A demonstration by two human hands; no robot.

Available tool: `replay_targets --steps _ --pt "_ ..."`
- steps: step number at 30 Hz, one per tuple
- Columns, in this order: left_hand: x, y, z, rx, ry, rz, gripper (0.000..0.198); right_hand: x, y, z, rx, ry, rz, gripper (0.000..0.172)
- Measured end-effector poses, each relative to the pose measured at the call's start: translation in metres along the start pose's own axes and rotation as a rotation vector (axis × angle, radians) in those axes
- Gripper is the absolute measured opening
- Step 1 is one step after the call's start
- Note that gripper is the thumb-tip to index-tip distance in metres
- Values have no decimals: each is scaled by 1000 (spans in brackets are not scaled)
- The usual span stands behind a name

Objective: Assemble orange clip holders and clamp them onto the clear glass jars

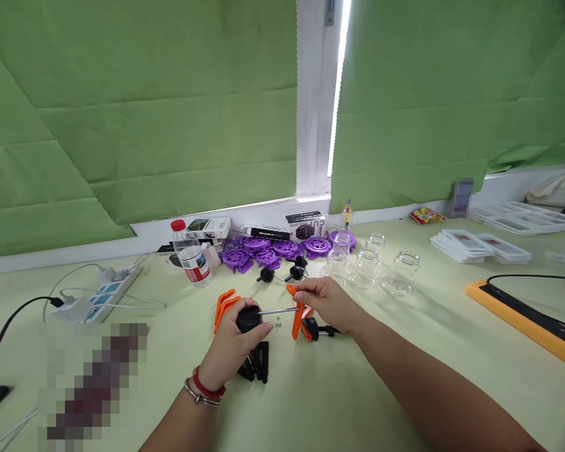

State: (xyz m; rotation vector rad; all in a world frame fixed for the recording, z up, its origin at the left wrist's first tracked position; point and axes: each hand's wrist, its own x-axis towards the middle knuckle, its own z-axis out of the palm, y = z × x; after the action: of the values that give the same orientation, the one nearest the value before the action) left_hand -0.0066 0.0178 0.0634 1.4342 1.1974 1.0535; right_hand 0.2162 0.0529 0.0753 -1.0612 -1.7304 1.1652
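My left hand [233, 348] is closed around the black handle of a screwdriver [263, 312], whose metal shaft points right. The shaft's tip meets an orange plastic part [297, 317] that my right hand [327, 300] pinches at its top. A black knob piece [316, 328] is attached to the orange part's lower end on the table. A small screw [278, 322] lies just below the shaft. Two more orange pieces [222, 306] lie to the left of my left hand, and several black sticks [258, 364] lie under it.
Purple round parts [263, 250], black knobs [282, 274], clear glass jars [371, 267], small boxes and a water bottle [191, 255] stand at the back. A power strip [104, 290] with cables is at left. An orange-edged tray [527, 317] and stacked white packs [480, 246] lie at right.
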Motion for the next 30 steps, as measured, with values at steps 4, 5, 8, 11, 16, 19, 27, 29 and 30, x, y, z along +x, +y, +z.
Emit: replay_targets --steps 4,5,8,11,16,19,27,29,30 --pt "-2 0 8 88 -91 18 37 -7 -9 13 -124 -9 -126 17" --pt "-4 1 10 97 -121 31 38 -10 -13 17 -154 -12 -144 16" --pt "-8 4 16 21 -216 65 41 -18 -22 27 -239 -10 -201 16" --pt "-12 5 18 -151 -304 38 41 -22 -23 31 -312 -26 -302 14" --pt "-10 1 16 -275 -437 3 54 -20 -18 28 -258 -61 -349 19" --pt "-8 0 12 -278 -435 -15 56 -20 -19 27 -245 -76 -375 21" --pt "-8 2 11 -310 -359 -124 60 -22 -20 28 -323 -173 -417 25" --pt "-8 4 13 -334 -323 -172 52 -21 -18 29 -334 -201 -413 25" --pt "-8 6 13 -338 -310 -181 45 -21 -18 29 -340 -206 -422 26"
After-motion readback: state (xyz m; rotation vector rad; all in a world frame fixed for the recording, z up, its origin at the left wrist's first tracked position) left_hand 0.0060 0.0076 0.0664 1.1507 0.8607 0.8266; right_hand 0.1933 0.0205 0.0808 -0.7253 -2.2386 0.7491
